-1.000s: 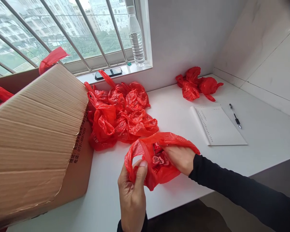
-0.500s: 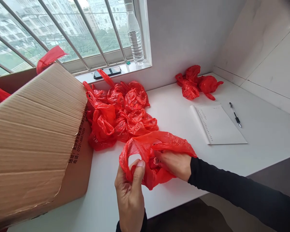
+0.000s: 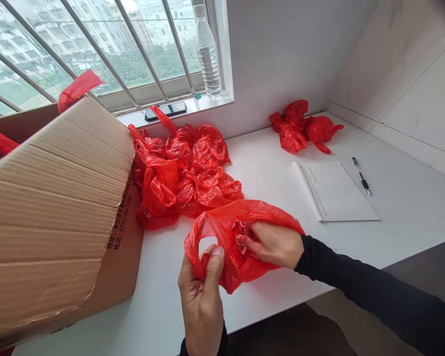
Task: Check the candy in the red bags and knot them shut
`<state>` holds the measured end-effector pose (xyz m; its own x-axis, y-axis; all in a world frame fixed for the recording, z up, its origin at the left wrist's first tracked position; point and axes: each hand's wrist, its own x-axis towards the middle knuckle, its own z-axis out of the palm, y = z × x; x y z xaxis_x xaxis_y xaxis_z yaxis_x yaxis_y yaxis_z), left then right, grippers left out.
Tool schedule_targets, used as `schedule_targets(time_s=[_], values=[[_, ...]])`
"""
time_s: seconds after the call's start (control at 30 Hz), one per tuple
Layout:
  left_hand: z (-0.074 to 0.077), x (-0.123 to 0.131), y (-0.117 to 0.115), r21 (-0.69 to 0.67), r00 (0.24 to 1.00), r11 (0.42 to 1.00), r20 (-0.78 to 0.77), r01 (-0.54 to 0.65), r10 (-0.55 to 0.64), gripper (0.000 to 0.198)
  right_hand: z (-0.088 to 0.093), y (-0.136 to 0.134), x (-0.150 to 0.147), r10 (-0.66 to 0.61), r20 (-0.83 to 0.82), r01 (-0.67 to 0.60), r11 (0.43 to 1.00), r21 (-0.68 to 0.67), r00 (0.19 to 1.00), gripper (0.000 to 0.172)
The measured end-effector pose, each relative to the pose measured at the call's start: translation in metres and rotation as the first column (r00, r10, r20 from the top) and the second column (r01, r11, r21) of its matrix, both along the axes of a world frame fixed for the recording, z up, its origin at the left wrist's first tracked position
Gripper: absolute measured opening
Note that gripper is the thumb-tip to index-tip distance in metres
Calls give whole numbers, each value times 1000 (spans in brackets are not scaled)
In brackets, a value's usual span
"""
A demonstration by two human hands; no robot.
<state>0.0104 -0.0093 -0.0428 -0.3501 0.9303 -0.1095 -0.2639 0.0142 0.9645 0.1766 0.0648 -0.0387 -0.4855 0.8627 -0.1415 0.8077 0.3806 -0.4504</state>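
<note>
So the left hand (image 3: 203, 301) came up almost straight from the bottom edge, wrist low, thumb bent over on top with its nail showing, fingers curled behind. It was closed in a pinch on one handle of a red plastic bag (image 3: 232, 274), and the handle looped up above the thumb. The right arm slanted in from the lower right in a black sleeve (image 3: 374, 287), and the right hand (image 3: 278, 244) was dipped into the bag's mouth, back of the hand up, index finger pointing left at some small red packets (image 3: 241, 243) inside. The other fingertips were hidden, so I honestly can't tell how far that hand was spread or if it had hold of a packet. The bag sat near the front edge of the white desk (image 3: 263, 168), just in front of a heap of red bags (image 3: 189, 173), with a big cardboard box (image 3: 59, 207) left of the heap. Well off to the right lay a notepad (image 3: 337, 193) with a pen (image 3: 362, 177) just beside it, and two more bundles (image 3: 304, 128) sat near the wall.
</note>
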Motion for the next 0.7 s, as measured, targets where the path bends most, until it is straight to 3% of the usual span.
schedule_targets(time_s=[0.07, 0.23, 0.53, 0.7], values=[[0, 0, 0, -18, 997, 999, 66, 36, -35, 13, 0, 1, -1, 10, -7, -10, 1000, 2, 1000, 19], [0, -1, -1, -18, 996, 1000, 88, 2, 0, 18, -1, -8, 2, 35, 46, -37, 999, 30, 998, 17], [0, -3, -2, -66, 997, 997, 59, -48, 52, 20, 8, -22, 13, -39, 68, 30, 990, 135, 997, 17], [-3, -2, -3, 3, 999, 1000, 45, 23, -23, 13, 11, -19, 16, -31, 11, 29, 993, 114, 999, 17]])
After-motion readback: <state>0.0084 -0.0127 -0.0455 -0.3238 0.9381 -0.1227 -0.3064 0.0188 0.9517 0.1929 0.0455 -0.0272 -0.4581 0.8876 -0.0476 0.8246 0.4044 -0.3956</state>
